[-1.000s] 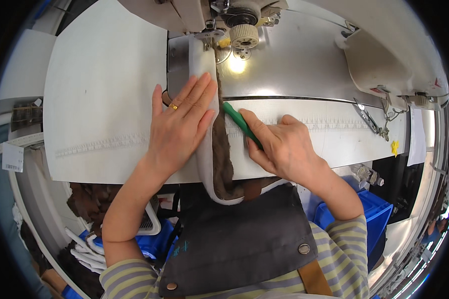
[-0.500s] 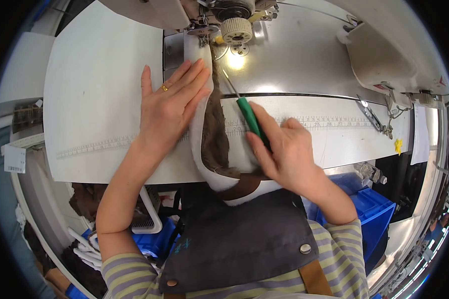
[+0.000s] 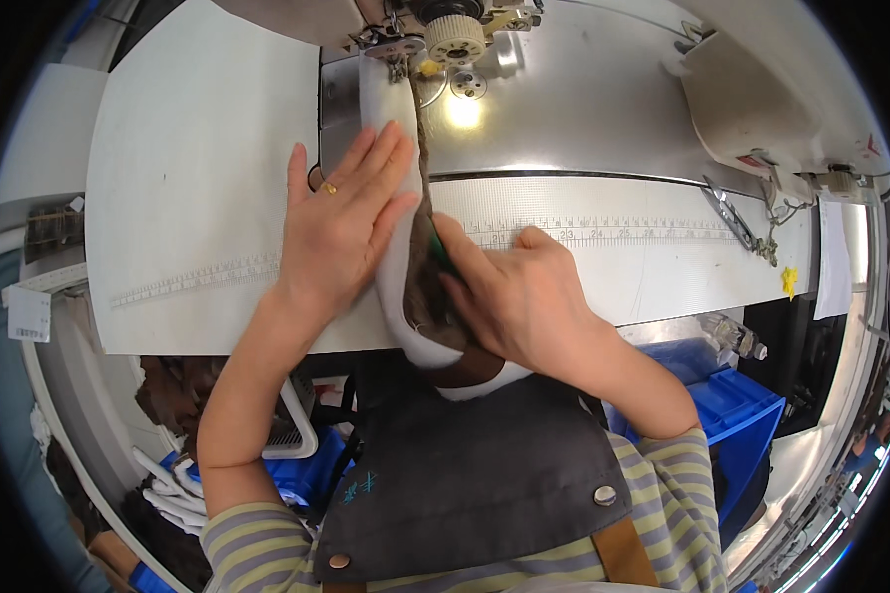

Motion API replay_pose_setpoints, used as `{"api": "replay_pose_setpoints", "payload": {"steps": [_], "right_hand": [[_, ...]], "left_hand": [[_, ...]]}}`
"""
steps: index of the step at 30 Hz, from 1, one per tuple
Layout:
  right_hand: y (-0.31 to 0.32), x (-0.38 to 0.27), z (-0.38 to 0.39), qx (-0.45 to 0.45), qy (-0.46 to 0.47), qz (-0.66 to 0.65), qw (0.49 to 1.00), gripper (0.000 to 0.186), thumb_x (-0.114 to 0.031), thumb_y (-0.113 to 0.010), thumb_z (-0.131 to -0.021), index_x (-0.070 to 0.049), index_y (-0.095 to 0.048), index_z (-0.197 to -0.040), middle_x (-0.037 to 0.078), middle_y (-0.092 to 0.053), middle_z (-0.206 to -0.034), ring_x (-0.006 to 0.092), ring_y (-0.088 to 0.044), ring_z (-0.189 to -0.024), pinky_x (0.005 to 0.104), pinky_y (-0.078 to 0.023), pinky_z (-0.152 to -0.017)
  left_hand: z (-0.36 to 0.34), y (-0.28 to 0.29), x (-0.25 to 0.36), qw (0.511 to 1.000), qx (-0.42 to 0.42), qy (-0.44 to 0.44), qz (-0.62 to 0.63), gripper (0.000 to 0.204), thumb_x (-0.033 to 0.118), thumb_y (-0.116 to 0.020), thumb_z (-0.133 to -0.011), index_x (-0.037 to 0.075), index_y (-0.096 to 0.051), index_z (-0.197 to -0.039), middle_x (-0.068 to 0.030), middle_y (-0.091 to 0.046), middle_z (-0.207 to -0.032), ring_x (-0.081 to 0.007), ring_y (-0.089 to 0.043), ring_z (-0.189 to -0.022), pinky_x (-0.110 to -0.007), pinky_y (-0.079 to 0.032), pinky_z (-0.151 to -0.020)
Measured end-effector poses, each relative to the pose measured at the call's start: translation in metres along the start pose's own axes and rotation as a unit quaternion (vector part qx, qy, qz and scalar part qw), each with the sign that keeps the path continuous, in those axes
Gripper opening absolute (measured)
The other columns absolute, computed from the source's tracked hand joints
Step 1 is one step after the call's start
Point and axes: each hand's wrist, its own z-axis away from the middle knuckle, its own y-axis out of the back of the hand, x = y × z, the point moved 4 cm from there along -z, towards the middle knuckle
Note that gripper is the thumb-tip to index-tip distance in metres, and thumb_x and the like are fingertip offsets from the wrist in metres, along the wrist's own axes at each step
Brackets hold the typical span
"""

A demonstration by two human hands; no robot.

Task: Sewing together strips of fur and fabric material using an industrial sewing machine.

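A long white strip (image 3: 391,104) with brown fur (image 3: 427,287) along its right side runs from under the presser foot (image 3: 397,67) of a sewing machine down over the table's front edge. My left hand (image 3: 336,227) lies flat on the strip's upper part, fingers stretched out, thumb apart. Against the fur, my right hand (image 3: 529,301) is closed round a green-handled awl (image 3: 438,246). Only a bit of the green handle shows; the metal shaft is hidden by the strip and fur. Near my apron, the strip's lower end curls to the right.
Rulers (image 3: 603,232) are marked across the white tabletop (image 3: 198,188). At the right lie metal thread snips (image 3: 728,212) and a yellow scrap (image 3: 789,283). A blue bin (image 3: 737,403) stands below the table at right. The machine's dial (image 3: 455,40) overhangs the metal plate.
My right hand has moved left with the awl, from beside the strip onto the fur, and the shaft is now out of sight. My left hand stays almost in place.
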Motion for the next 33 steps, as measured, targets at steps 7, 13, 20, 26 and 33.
{"api": "replay_pose_setpoints", "payload": {"steps": [7,13,20,26,33], "right_hand": [[0.002,0.001,0.007,-0.012,0.008,0.025,1.000,0.051,-0.011,-0.065,-0.077,0.002,-0.051,-0.124,0.002,-0.049,-0.052,0.0197,-0.045,-0.042,0.0302,-0.032,-0.048],[0.003,0.013,-0.014,0.000,0.018,0.037,0.999,0.050,-0.011,-0.065,-0.077,0.002,-0.051,-0.123,0.004,-0.052,-0.053,0.0216,-0.048,-0.043,0.0318,-0.034,-0.048],[0.006,0.007,-0.002,0.011,-0.026,0.054,0.998,0.044,-0.012,-0.062,-0.081,0.000,-0.052,-0.122,0.005,-0.054,-0.055,0.0220,-0.049,-0.043,0.0313,-0.036,-0.050],[0.006,-0.001,0.010,0.096,-0.079,-0.033,0.992,0.046,-0.011,-0.061,-0.083,0.003,-0.050,-0.126,0.003,-0.050,-0.050,0.0186,-0.042,-0.039,0.0291,-0.034,-0.050],[-0.004,-0.003,-0.005,0.076,-0.106,0.042,0.991,0.045,-0.014,-0.060,-0.083,0.004,-0.049,-0.123,0.003,-0.048,-0.047,0.0193,-0.043,-0.038,0.0296,-0.033,-0.049]], "left_hand": [[0.007,0.004,0.008,1.000,0.015,-0.017,-0.010,0.032,0.019,-0.065,-0.084,0.012,-0.063,-0.116,-0.0004,-0.061,-0.121,-0.0161,-0.057,-0.112,-0.052,-0.025,-0.104],[-0.010,-0.002,-0.006,0.999,0.032,-0.005,0.000,0.031,0.018,-0.065,-0.084,0.015,-0.064,-0.115,-0.0009,-0.062,-0.119,-0.0166,-0.059,-0.109,-0.053,-0.026,-0.103],[-0.024,-0.009,-0.024,0.999,0.046,-0.014,0.008,0.031,0.019,-0.063,-0.086,0.017,-0.063,-0.117,-0.0009,-0.063,-0.118,-0.0164,-0.057,-0.113,-0.054,-0.022,-0.105],[-0.018,0.000,-0.015,0.997,-0.019,0.032,0.062,0.035,0.025,-0.061,-0.087,0.014,-0.060,-0.121,-0.0037,-0.059,-0.125,-0.0206,-0.052,-0.120,-0.058,-0.015,-0.106],[0.002,-0.002,-0.002,0.999,-0.014,0.034,0.031,0.038,0.023,-0.061,-0.087,0.012,-0.058,-0.123,-0.0041,-0.058,-0.126,-0.0215,-0.053,-0.118,-0.057,-0.017,-0.105]]}}
